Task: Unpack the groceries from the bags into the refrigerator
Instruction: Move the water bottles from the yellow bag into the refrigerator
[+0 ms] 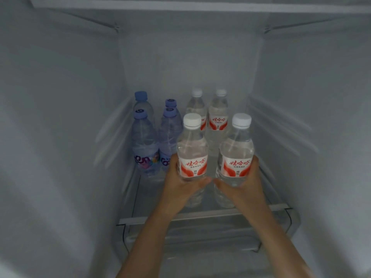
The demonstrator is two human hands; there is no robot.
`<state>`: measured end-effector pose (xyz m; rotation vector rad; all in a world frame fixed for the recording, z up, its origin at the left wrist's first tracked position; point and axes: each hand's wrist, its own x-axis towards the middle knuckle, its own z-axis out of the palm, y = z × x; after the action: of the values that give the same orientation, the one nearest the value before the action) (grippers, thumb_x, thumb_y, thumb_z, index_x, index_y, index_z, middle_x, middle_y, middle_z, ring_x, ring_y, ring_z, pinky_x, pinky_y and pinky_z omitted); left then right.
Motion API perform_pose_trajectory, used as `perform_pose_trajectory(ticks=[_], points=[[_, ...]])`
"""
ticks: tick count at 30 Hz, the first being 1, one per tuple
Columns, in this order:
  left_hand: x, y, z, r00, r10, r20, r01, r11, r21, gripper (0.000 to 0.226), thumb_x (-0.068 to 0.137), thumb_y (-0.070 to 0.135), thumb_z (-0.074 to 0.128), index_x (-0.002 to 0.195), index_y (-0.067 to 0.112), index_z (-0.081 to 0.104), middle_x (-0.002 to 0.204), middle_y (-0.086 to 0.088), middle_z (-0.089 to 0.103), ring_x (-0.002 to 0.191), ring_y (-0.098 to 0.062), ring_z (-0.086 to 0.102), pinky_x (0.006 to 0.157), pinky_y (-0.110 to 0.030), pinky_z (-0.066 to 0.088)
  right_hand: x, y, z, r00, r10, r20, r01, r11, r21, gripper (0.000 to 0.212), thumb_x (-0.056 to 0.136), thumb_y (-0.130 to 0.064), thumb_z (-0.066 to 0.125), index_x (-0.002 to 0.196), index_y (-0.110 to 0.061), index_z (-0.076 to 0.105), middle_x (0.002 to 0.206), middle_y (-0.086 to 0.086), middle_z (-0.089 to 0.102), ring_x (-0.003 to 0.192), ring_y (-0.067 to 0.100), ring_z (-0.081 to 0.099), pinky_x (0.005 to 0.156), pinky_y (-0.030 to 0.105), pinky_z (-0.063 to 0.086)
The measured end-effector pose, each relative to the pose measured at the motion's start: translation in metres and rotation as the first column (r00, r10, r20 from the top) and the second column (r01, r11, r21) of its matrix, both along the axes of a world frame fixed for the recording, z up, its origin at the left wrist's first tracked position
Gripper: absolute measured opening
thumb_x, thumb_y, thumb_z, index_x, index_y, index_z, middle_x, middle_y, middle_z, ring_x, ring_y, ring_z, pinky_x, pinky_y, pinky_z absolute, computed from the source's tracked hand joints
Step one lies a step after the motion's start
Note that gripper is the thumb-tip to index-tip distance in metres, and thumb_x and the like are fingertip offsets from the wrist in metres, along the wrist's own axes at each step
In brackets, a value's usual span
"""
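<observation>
Refrigerator (60, 117): you are looking straight into the open compartment, white walls on both sides and at the back.
Glass shelf (200, 214): it carries every bottle in view; its pale front trim runs across just below your wrists.
Left hand (181, 182): your fingers are wrapped round the lower body of the left front bottle (191, 153), thumb side toward the middle.
Right hand (244, 182): your fingers are clasped round the right front bottle (236, 153) at label height.
Held bottles: both upright, white caps, red-and-white labels, clear liquid almost to the neck. Their bases are at the front part of the shelf (whether they touch the glass cannot be told, your hands cover that zone).
Back clear pair (208, 113): two matching white-capped bottles stand directly behind the held ones, side by side, close together.
Blue bottles (154, 135): four with blue caps and purple-patterned labels, grouped at the shelf's left, two in front and two behind (the rear ones mostly hidden).
Gap between held bottles: narrow; your thumbs nearly meet in it.
Left margin: the front blue bottle stands just beside your left hand.
Right margin: open shelf between the right front bottle and the ribbed right wall.
Overhead: plenty of free height up to the next shelf (200, 6).
</observation>
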<state>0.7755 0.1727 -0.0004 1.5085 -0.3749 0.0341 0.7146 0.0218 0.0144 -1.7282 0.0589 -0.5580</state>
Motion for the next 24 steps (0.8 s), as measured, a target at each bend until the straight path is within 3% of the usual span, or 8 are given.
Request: perform_pose_trajectory(ticks=[2, 5, 8, 11, 14, 19, 24], points=[[0.001, 0.002, -0.001, 0.999, -0.034, 0.011, 0.034, 0.999, -0.004, 0.074, 0.068, -0.008, 0.080, 0.131, 0.011, 0.047, 0.117, -0.004, 0.065, 0.105, -0.011, 0.065, 0.076, -0.016, 0.053, 0.000, 0.000, -0.001, 1.000, 0.008, 0.008, -0.008, 1.000, -0.013, 0.078, 0.063, -0.005, 0.085, 0.111, -0.044, 0.039, 0.112, -0.019, 0.057, 0.098, -0.013, 0.058, 0.071, 0.005, 0.048], [-0.003, 0.005, -0.007, 0.999, -0.043, 0.024, 0.042, 0.998, 0.050, 0.074, 0.073, 0.004, 0.081, 0.131, 0.029, 0.042, 0.125, 0.003, 0.058, 0.112, -0.007, 0.061, 0.083, -0.017, 0.051, -0.002, -0.001, -0.004, 1.000, -0.007, 0.015, 0.008, 0.999, -0.037, 0.072, 0.067, -0.006, 0.084, 0.112, -0.042, 0.041, 0.110, -0.018, 0.059, 0.098, -0.011, 0.059, 0.073, 0.008, 0.050], [-0.017, 0.006, -0.021, 0.971, 0.187, 0.149, -0.216, 0.954, 0.208, 0.092, 0.065, 0.036, 0.086, 0.138, 0.035, 0.030, 0.136, 0.006, 0.040, 0.123, -0.012, 0.049, 0.097, -0.031, 0.048, -0.012, -0.002, -0.014, 0.997, -0.072, -0.002, 0.072, 0.989, -0.129, 0.075, 0.071, -0.020, 0.083, 0.130, -0.038, 0.040, 0.121, -0.019, 0.056, 0.109, -0.005, 0.057, 0.086, 0.019, 0.050], [-0.038, -0.003, -0.029, 0.900, 0.369, 0.234, -0.428, 0.850, 0.307, 0.105, 0.064, 0.026, 0.089, 0.142, 0.037, 0.019, 0.135, 0.003, 0.034, 0.121, -0.022, 0.049, 0.096, -0.045, 0.049, -0.022, 0.002, -0.032, 0.984, -0.177, -0.020, 0.168, 0.959, -0.229, 0.081, 0.075, -0.024, 0.080, 0.139, -0.037, 0.032, 0.132, -0.014, 0.051, 0.118, 0.004, 0.053, 0.092, 0.036, 0.051], [-0.046, -0.012, -0.033, 0.855, 0.372, 0.361, -0.505, 0.754, 0.419, 0.110, 0.066, 0.018, 0.087, 0.144, 0.038, 0.013, 0.136, -0.002, 0.035, 0.127, -0.028, 0.045, 0.098, -0.047, 0.047, -0.024, 0.004, -0.043, 0.974, -0.226, -0.026, 0.209, 0.933, -0.292, 0.088, 0.075, -0.020, 0.079, 0.143, -0.033, 0.025, 0.139, -0.008, 0.045, 0.126, 0.013, 0.049, 0.098, 0.046, 0.049], [-0.030, -0.023, -0.031, 0.883, 0.319, 0.344, -0.447, 0.792, 0.415, 0.102, 0.072, 0.012, 0.083, 0.149, 0.024, 0.016, 0.142, -0.002, 0.033, 0.131, -0.023, 0.041, 0.104, -0.036, 0.041, -0.007, 0.003, -0.042, 0.976, -0.216, -0.013, 0.206, 0.947, -0.245, 0.089, 0.075, -0.010, 0.078, 0.145, -0.029, 0.027, 0.141, -0.005, 0.045, 0.129, 0.014, 0.046, 0.102, 0.047, 0.045], [0.001, -0.041, -0.027, 0.895, 0.262, 0.362, -0.411, 0.802, 0.434, 0.103, 0.071, 0.007, 0.083, 0.149, 0.018, 0.017, 0.143, -0.007, 0.033, 0.129, -0.025, 0.042, 0.105, -0.042, 0.043, 0.026, -0.002, -0.036, 0.981, -0.194, 0.021, 0.194, 0.958, -0.211, 0.086, 0.075, -0.007, 0.078, 0.143, -0.027, 0.029, 0.137, -0.003, 0.049, 0.124, 0.012, 0.050, 0.101, 0.043, 0.047]])
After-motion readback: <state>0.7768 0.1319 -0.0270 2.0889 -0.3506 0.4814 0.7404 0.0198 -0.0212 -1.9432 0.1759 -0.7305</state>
